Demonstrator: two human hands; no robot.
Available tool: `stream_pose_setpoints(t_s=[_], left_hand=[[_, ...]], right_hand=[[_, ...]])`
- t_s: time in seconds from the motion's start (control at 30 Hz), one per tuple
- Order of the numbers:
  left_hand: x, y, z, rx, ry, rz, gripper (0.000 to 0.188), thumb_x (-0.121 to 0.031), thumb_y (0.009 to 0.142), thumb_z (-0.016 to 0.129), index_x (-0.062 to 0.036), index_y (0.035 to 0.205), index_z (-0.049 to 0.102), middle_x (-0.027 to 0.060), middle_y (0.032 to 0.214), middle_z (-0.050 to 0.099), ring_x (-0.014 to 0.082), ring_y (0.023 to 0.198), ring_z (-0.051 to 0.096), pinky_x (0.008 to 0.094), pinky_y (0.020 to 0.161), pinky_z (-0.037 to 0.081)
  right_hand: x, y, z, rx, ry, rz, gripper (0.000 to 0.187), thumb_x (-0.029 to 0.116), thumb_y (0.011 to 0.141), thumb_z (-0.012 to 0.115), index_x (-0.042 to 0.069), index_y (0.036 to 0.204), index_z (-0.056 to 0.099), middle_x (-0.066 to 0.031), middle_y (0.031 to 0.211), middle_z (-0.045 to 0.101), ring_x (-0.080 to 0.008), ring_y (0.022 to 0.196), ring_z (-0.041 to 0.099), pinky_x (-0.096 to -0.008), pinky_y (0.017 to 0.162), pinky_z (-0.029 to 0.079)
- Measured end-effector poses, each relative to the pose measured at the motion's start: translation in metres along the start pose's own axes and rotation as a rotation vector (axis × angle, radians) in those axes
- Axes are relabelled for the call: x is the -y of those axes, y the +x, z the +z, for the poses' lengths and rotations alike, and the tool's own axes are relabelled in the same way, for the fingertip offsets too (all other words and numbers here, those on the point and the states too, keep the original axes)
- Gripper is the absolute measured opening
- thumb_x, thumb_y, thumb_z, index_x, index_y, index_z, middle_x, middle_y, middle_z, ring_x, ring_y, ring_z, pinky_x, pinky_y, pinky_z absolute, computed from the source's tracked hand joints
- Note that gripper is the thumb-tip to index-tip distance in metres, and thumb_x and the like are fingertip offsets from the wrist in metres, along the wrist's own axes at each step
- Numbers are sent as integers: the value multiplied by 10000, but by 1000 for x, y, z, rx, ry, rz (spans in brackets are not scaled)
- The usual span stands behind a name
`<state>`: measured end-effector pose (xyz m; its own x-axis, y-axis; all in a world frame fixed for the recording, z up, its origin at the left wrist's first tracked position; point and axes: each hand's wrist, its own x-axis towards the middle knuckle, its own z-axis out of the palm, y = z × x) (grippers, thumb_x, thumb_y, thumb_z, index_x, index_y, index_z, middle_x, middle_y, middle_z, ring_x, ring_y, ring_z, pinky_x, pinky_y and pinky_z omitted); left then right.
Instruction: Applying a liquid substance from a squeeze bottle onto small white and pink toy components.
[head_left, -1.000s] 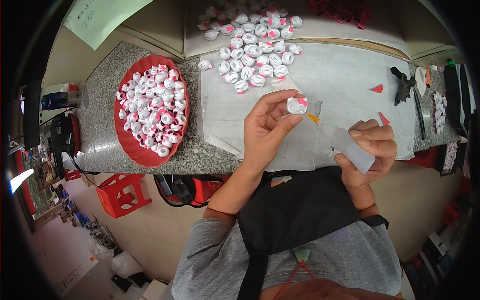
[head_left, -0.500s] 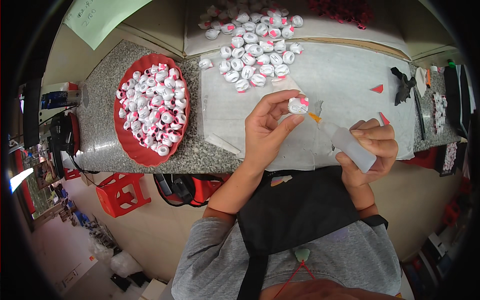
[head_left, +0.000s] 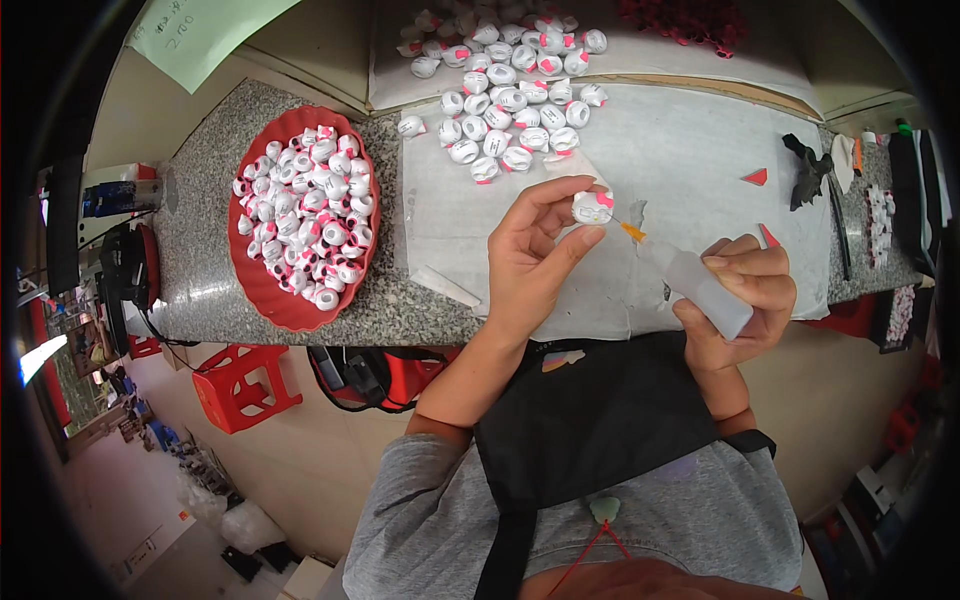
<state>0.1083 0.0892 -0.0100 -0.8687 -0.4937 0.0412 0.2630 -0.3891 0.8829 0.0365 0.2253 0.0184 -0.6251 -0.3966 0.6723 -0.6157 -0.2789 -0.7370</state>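
Observation:
Between thumb and fingertips, my left hand (head_left: 545, 235) pinches a small white figure head (head_left: 592, 208) with a pink bow, its face side turned up. My right hand (head_left: 745, 290) wraps round a translucent squeeze bottle (head_left: 705, 293), tilted with its nozzle toward the head. The bottle's thin orange tip (head_left: 632, 232) is close to the head's lower right side; whether it touches, I cannot tell. Many similar white-and-pink pieces (head_left: 497, 118) lie on the white sheet beyond my hands. More of them fill a red scalloped tray (head_left: 240, 283) to the left.
White paper sheeting (head_left: 700, 125) covers the speckled counter (head_left: 410, 325). Red scraps (head_left: 754, 177) and a black crumpled piece (head_left: 806, 170) lie on the right. Dark red pieces (head_left: 690, 22) are heaped at the back. Below the counter, a red stool (head_left: 245, 388) stands at left.
The white head has turned in my left fingers, so its bow and face now show more. The bottle tip has shifted slightly in my right hand.

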Motion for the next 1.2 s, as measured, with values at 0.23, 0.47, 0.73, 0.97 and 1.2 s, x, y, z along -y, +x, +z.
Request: stream_pose_setpoints(t_s=[0.23,0.47,0.73,0.97,1.2], left_hand=[[1,-1,0,-10,19,-13,348,70,682,548,37,1012,442,89,969,492,128,854,483,240,751,392],[4,0,-4,55,156,53,346,67,691,534,32,1019,430,115,986,488,141,900,473,233,751,394],[4,0,-3,66,322,148,327,59,682,545,33,997,461,98,991,482,140,897,457,249,773,362],[3,0,-2,66,388,176,327,63,670,548,30,987,479,87,989,479,130,887,438,236,777,325],[5,1,-3,61,421,210,292,80,671,537,26,955,489,103,1001,472,151,937,438,249,801,331]], right_hand=[[1,-1,-1,-4,34,-3,457,-17,493,708,66,859,448,-81,798,457,-145,595,473,-244,534,409],[-2,-1,1,14,8,-19,475,-30,482,709,63,868,447,-88,807,460,-150,595,476,-240,518,411],[3,-2,6,-5,-30,55,358,87,572,695,66,824,441,-71,786,459,-144,604,448,-271,554,401],[4,-2,5,32,-7,52,349,68,567,691,59,818,448,-74,785,457,-139,597,442,-263,532,387],[2,-2,4,10,-18,46,348,48,559,682,57,818,451,-71,784,449,-136,593,428,-257,520,379]])
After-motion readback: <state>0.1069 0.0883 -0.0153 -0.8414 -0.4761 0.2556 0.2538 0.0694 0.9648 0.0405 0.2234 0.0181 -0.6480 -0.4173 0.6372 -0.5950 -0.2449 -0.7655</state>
